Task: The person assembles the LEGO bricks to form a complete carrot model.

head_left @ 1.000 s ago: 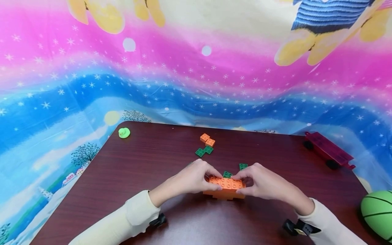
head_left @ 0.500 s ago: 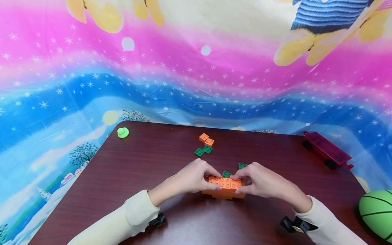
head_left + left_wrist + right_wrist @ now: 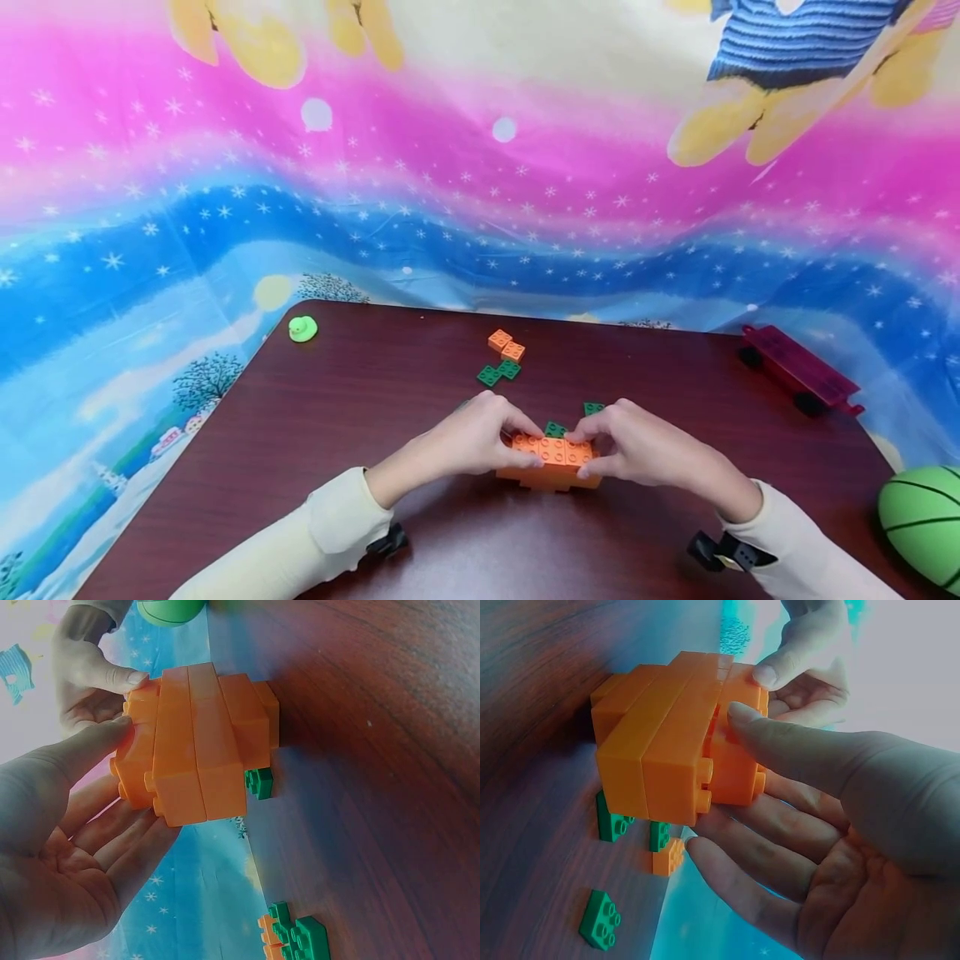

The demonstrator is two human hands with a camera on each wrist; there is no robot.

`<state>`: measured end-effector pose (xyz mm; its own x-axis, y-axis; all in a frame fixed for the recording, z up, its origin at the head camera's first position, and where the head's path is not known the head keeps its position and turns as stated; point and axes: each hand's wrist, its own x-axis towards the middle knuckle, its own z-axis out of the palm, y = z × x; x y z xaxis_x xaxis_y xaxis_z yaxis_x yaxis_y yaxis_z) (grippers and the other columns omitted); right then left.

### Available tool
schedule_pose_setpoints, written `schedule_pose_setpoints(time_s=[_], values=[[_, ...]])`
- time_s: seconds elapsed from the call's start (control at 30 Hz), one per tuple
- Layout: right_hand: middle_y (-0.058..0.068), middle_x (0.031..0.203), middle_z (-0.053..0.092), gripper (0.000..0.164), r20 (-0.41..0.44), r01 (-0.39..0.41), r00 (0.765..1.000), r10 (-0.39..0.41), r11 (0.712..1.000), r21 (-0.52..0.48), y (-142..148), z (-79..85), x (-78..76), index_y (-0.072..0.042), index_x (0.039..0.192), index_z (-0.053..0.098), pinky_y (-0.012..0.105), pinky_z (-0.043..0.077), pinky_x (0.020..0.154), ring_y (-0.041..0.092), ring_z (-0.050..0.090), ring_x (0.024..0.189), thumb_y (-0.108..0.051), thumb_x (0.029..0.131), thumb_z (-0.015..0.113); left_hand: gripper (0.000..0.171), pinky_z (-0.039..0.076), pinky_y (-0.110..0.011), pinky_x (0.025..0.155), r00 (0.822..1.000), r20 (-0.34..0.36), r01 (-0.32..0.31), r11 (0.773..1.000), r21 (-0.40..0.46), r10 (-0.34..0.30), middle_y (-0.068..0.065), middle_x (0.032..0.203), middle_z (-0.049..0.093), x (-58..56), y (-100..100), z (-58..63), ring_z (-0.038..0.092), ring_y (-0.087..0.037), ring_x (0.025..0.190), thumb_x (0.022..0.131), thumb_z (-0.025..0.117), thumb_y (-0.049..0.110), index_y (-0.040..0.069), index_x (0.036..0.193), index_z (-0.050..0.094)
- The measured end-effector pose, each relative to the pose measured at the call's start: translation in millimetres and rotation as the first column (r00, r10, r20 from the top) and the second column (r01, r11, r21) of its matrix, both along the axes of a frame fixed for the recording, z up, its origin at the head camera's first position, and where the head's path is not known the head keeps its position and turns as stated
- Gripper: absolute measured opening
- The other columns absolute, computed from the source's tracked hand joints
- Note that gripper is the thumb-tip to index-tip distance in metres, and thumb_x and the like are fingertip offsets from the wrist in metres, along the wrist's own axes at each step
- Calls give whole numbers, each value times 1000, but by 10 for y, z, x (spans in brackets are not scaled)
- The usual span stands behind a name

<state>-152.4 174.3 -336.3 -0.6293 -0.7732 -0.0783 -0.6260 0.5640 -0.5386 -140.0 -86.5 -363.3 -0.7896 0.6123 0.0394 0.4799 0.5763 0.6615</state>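
Stack of orange bricks [image 3: 550, 477], just in front of a green brick [image 3: 556, 429], had its top row [image 3: 553, 451] pinched by left hand [image 3: 478, 435] and right hand [image 3: 639, 447]; seating that row seemed underway, probably calling next for even downward pressure.

Table [image 3: 360, 392]: dark red-brown wood, its far left corner is rounded.
Cloth [image 3: 420, 187]: hangs beyond the far and left edges, pink and blue, with white snowflakes [image 3: 113, 261].
Light: a pale shine [image 3: 502, 546] lies toward the near edge.
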Motion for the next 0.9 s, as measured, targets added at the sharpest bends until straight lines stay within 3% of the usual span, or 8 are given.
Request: schedule_pose_setpoints(time_s=[0.47,0.9], values=[[-10,90,74,23,-9,-11,1000,11,1000,10,-10,3,-4,-17,106,78,20,51,59,-2,52,64,-22,85,85,30,53,-16,71,1000,22,-4,1000,1,4,4,105,80,-5,11,-5,67,4,84,86,84,32,19,113,81],[-7,99,75,25,10,-2,1000,3,1000,-17,24,-30,14,-17,111,77,21,55,68,-2,57,77,-23,88,82,30,54,-16,73,999,34,-8,1000,4,7,5,105,81,-12,9,9,67,4,87,86,85,33,18,112,82]])
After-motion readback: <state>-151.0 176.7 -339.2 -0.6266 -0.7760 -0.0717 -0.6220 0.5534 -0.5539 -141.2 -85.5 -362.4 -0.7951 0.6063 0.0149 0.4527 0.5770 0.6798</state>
